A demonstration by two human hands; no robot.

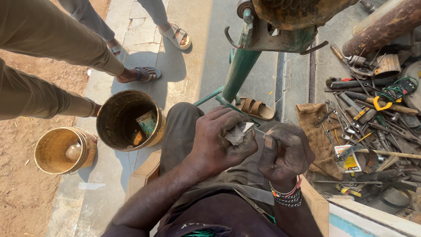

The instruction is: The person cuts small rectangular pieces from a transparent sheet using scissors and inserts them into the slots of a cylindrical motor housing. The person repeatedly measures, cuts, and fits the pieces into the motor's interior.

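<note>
Grey and thin, the scrap lies folded in the left hand, just above the person's lap, with the fingers curled close around it. It looks light and soft, so I judge it will bend or tear easily and is best held flat between thumb and fingers near the fold. The right hand is closed in a loose fist around a thin metal rod, whose tip touches the scrap; the rod seems stiff.
</note>
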